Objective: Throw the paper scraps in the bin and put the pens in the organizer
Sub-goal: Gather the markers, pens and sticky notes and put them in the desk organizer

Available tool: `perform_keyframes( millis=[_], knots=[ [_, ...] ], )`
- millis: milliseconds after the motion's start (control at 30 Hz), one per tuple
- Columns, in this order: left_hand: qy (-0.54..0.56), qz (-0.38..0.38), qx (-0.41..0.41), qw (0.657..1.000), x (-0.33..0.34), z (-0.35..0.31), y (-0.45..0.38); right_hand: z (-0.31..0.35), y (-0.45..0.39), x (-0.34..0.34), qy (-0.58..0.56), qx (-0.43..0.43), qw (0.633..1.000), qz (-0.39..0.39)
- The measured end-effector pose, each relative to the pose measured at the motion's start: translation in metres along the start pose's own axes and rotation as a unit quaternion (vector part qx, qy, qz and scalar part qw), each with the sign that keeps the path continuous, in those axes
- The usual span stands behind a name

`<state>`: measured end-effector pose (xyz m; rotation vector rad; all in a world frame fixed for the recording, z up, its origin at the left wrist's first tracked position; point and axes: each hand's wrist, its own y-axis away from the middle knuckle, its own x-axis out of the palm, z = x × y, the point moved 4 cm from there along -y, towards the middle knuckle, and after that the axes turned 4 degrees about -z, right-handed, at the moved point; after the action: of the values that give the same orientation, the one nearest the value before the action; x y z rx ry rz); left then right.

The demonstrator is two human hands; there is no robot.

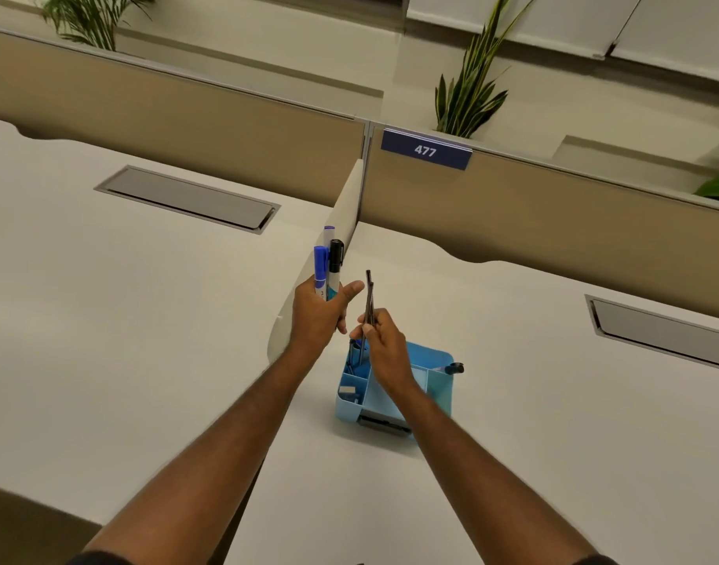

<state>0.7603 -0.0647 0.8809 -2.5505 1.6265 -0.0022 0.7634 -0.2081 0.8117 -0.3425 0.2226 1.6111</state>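
A light blue desk organizer [439, 385] with several compartments stands on the white desk [513, 422]. My left hand [319, 316] grips a bunch of markers [327, 267] upright, two with blue caps and one black. My right hand [384, 344] holds two thin dark pens [369, 297], their lower ends pointing into the organizer's back left compartment. A dark-capped pen [455, 367] sticks out of the organizer's right compartment. A small white item lies in the front left compartment. No paper scraps or bin are in view.
A low white divider [341, 214] runs between two desks just left of my hands. Grey cable hatches [186, 197] [659, 334] sit in each desk. A tan partition with a blue "477" label [426, 149] stands behind, with plants [472, 83] beyond it.
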Motion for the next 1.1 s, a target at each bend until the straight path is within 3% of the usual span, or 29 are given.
perform_keyframes(
  millis=[267, 467, 700, 967, 1100],
  knots=[
    [-0.008, -0.007, -0.015, 1.0, 0.005, 0.013, -0.003, -0.017, 0.005, 0.023, 0.044, -0.041, 0.997, -0.052],
    [-0.01, -0.02, -0.022, 1.0, 0.002, 0.02, -0.001, -0.003, 0.005, 0.021, 0.007, -0.056, 0.995, -0.076],
    [-0.02, -0.039, -0.032, 0.999, -0.003, 0.028, 0.005, -0.021, 0.013, 0.021, 0.061, -0.05, 0.995, -0.058],
    [0.007, -0.011, -0.036, 0.999, 0.002, 0.026, 0.007, -0.024, 0.023, 0.003, 0.034, -0.009, 0.999, -0.031],
    [0.042, 0.038, -0.036, 0.998, 0.015, 0.02, 0.009, 0.016, 0.017, -0.025, -0.033, -0.026, 0.996, -0.073]
  ],
)
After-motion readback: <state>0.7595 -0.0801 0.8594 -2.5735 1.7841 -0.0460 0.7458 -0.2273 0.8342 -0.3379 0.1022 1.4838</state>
